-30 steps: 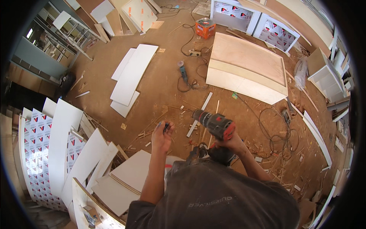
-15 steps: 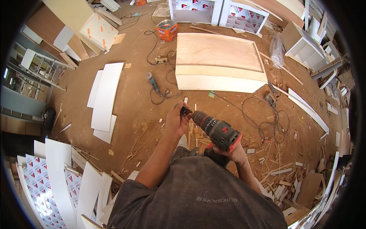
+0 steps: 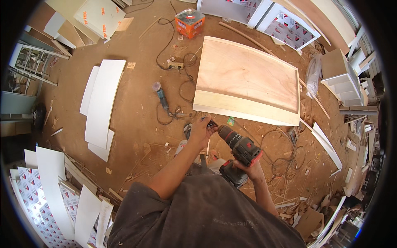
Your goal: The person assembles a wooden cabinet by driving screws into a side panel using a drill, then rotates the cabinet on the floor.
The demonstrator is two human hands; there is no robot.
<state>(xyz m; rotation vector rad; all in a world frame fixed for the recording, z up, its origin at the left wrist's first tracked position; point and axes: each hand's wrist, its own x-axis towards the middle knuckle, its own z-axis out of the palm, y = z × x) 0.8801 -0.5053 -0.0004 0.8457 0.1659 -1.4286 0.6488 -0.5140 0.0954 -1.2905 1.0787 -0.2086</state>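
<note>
A black and red cordless drill (image 3: 242,148) is in my right hand (image 3: 253,170), its chuck pointing up and to the left. My left hand (image 3: 201,134) pinches a small dark piece (image 3: 212,123) close to the chuck; its kind is too small to make out. Whether it touches the drill tip, I cannot tell. Just beyond both hands lies a shallow wooden box (image 3: 248,78), with a plywood face and a raised rim.
White boards (image 3: 103,103) lie stacked on the floor at left. An angle grinder (image 3: 161,97) with its cord, a power strip (image 3: 175,65) and an orange box (image 3: 190,24) sit ahead. Wood scraps and cable loops (image 3: 285,155) litter the right; panels (image 3: 49,182) lean lower left.
My view has moved nearer the wooden box, which now looks larger and closer to my hands. A foot now shows beside my left hand. Both hands keep their holds.
</note>
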